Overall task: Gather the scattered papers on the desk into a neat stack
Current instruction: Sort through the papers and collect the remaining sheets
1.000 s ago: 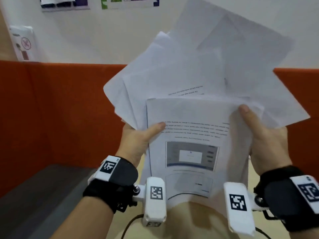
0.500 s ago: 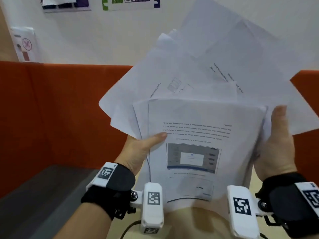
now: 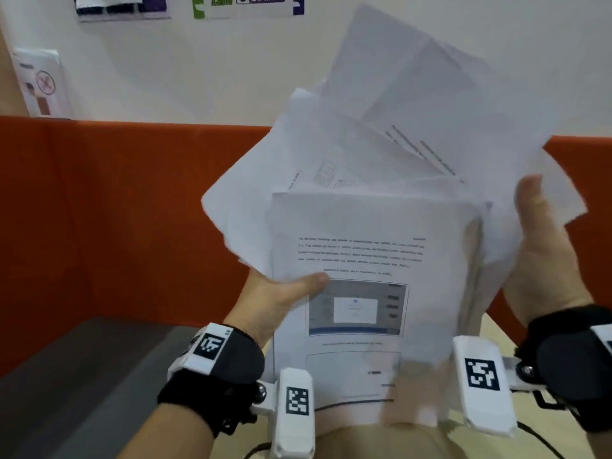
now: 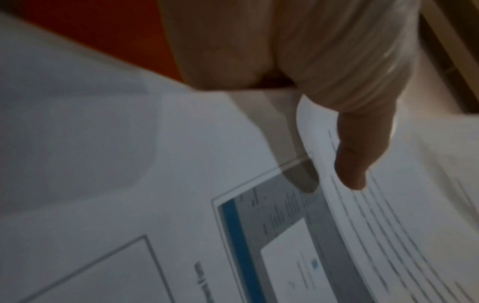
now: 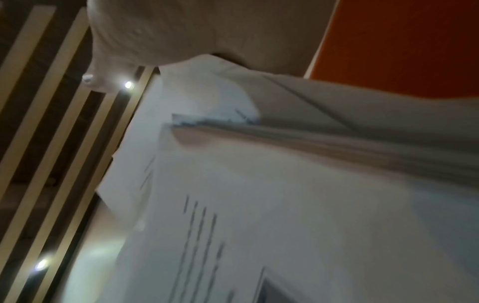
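Observation:
A loose bundle of white printed papers (image 3: 364, 233) stands upright in the air in front of me, the back sheets fanned up and to the right. My left hand (image 3: 281, 293) grips its left edge, thumb (image 4: 357, 153) lying across the front sheet (image 4: 181, 184) and fingers hidden behind. At the bundle's right edge my right hand (image 3: 543, 246) has its thumb pointing up in front of the fanned back sheets, and its fingers are hidden. In the right wrist view the paper edges (image 5: 285, 205) run into the palm (image 5: 168, 30).
An orange partition (image 3: 116, 210) runs behind the papers, below a white wall with signs (image 3: 248, 5). A grey surface (image 3: 82, 376) lies at lower left. The beige desk (image 3: 364, 442) shows under the bundle. White marker blocks (image 3: 294, 412) stick out from both wrists.
My right thumb left the front sheet and moved out to the bundle's right edge. The fanned back sheets shifted and drew in a little. My left hand kept its grip.

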